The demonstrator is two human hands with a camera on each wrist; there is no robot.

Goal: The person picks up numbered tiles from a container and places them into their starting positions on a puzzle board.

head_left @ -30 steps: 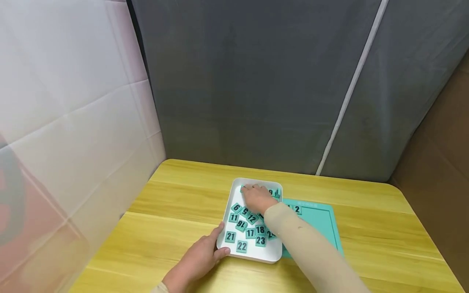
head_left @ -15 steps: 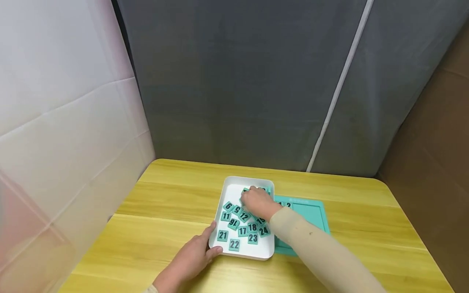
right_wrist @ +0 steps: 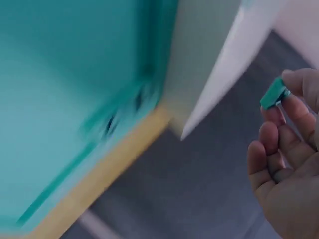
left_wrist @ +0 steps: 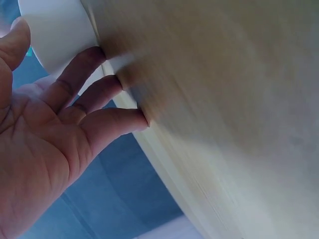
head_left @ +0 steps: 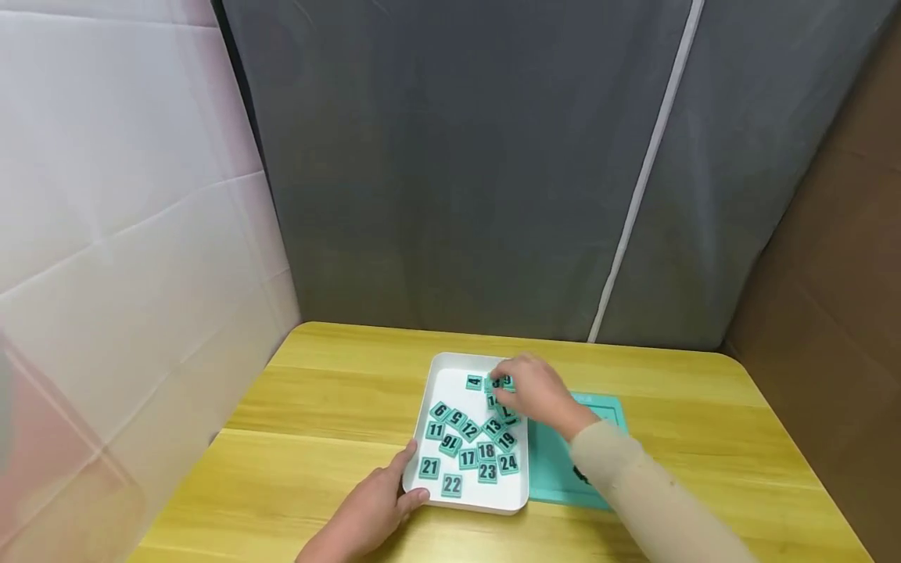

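My left hand (head_left: 373, 504) holds the near left corner of the white tray (head_left: 446, 383), thumb at the near edge and index finger along the left side. In the left wrist view, other fingertips of the left hand (left_wrist: 45, 129) rest on the table beside the tray (left_wrist: 55, 35). My right hand (head_left: 538, 391) is at the tray's far right, pinching a teal number tile (right_wrist: 273, 93) between thumb and fingers, clear of the tray in the right wrist view. Several more tiles lie loose in the tray, among them the 4 tile (head_left: 474, 382) and the 22 tile (head_left: 452, 485).
Right of the tray lies a teal framed board (head_left: 552, 465), partly covered by my right forearm. Two blurred tiles (right_wrist: 110, 124) sit in a corner of it. Everything stands on a yellow wooden table (head_left: 338, 407), with a grey curtain (head_left: 436, 172) behind.
My right hand has moved right across the tray's far part and now has a tile pinched. The 4 tile has come into sight. The left hand keeps its place at the tray corner.
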